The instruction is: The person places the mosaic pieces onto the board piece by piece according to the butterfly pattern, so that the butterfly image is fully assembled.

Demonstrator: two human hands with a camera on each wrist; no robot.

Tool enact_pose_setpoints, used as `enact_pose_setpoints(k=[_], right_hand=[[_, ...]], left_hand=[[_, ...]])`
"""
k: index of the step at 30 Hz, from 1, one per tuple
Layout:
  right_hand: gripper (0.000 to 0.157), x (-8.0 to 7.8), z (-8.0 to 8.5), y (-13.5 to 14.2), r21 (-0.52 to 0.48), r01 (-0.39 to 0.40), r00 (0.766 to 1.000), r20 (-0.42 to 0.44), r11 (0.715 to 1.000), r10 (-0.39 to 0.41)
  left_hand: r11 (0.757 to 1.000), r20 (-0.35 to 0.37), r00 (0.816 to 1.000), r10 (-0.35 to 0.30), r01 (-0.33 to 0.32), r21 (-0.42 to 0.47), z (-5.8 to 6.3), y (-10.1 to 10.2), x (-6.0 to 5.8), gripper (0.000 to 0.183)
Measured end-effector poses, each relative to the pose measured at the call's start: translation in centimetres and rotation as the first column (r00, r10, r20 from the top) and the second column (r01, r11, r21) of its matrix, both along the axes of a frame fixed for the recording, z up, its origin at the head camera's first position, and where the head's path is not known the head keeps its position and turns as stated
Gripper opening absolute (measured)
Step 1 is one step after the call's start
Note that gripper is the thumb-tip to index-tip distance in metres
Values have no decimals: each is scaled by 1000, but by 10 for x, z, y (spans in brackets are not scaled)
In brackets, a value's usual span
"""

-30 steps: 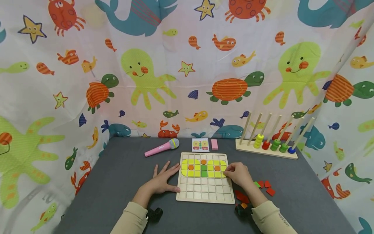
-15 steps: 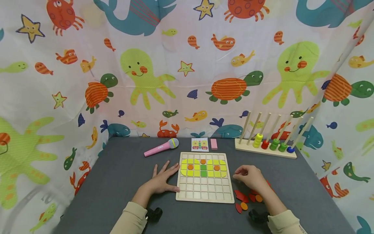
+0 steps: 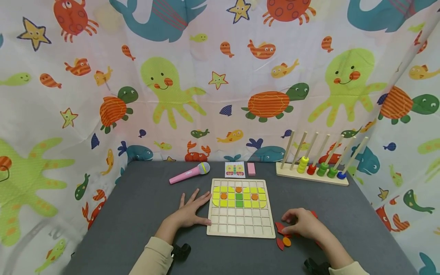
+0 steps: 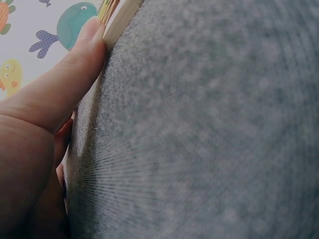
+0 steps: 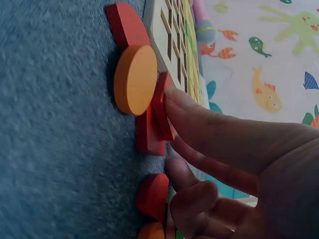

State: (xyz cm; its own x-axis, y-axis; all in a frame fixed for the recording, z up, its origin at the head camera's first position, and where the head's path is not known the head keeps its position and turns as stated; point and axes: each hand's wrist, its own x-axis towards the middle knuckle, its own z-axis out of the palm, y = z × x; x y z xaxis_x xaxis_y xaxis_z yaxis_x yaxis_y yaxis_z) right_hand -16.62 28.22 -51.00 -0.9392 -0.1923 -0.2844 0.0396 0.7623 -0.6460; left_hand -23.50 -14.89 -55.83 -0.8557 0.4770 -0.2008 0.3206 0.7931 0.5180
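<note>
A wooden grid board (image 3: 240,230) lies on the table, its far rows filled with yellow tiles (image 3: 223,204), a few orange discs and green squares. My left hand (image 3: 187,214) rests spread at the board's left side, thumb and fingertips on its edge; in the left wrist view the thumb (image 4: 75,69) lies against the rim. Right of the board, my right hand (image 3: 304,223) is low over loose pieces, thumb and index finger apart. The right wrist view shows its thumb touching a red piece (image 5: 160,107) beside an orange disc (image 5: 137,79).
Behind the board lie a pattern card (image 3: 235,170), a pink block (image 3: 251,169) and a pink toy microphone (image 3: 190,174). A peg stand (image 3: 311,176) with coloured rings stands at the back right. A printed curtain (image 3: 192,95) rises behind the table.
My right hand has left the board's right edge and moved right and nearer, down to the loose red pieces. The left hand has stayed at the board's left edge.
</note>
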Motion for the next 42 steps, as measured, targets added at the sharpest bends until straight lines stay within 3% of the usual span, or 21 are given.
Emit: enact_pose_setpoints(k=[4, 8, 17, 23, 31, 36, 42], right_hand=[[21, 0, -3, 5, -43, -48, 999, 15, 998, 48], [13, -1, -5, 8, -23, -26, 1000, -13, 999, 25], [27, -4, -6, 7, 24, 7, 1000, -10, 1000, -7], [24, -7, -7, 7, 85, 102, 990, -101, 991, -93], [23, -4, -11, 1, 76, -122, 976, -172, 990, 134], [22, -4, -12, -2, 66, -124, 982, -133, 990, 132], [22, -5, -6, -4, -24, -105, 992, -75, 994, 102]], left_hand=[[1000, 1, 1000, 0, 0, -5, 0, 0, 0, 108], [1000, 11, 1000, 0, 0, -6, 0, 0, 0, 108], [1000, 14, 1000, 0, 0, 2, 1, 0, 0, 107], [1000, 10, 1000, -2, 2, 6, 0, 0, 0, 107], [1000, -2, 1000, -5, 5, -5, 0, -1, -1, 108], [1000, 3, 1000, -3, 3, 4, 0, -1, -1, 109], [1000, 4, 1000, -9, 9, 12, -1, -2, -1, 109]])
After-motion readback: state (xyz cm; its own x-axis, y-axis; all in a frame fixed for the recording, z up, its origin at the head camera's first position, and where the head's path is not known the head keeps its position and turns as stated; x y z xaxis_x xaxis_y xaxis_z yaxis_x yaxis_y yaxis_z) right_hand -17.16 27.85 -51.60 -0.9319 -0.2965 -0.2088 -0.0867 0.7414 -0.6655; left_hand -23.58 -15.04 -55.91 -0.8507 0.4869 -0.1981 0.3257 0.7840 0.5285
